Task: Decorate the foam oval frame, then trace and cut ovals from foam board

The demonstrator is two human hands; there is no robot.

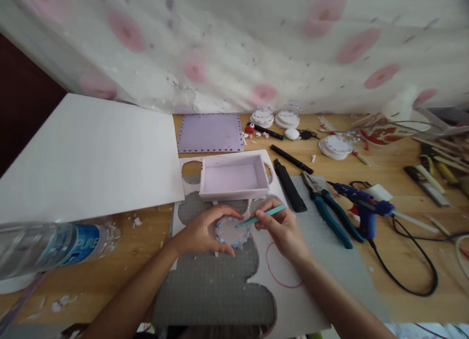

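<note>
A small round disc [230, 231] is pinned flat on the white foam sheet [286, 300] by the left hand [201, 234], fingers curled around its rim so it stays put. A thin teal tool [261, 215] is pinched pen-style in the right hand [282, 229], tip brought to the disc edge; possibly a punch, the blur prevents certainty. A lilac tray [234, 177] is parked just behind, pliers [326, 207] and glue gun [361, 204] kept to the right on the counter [403, 261].
</note>
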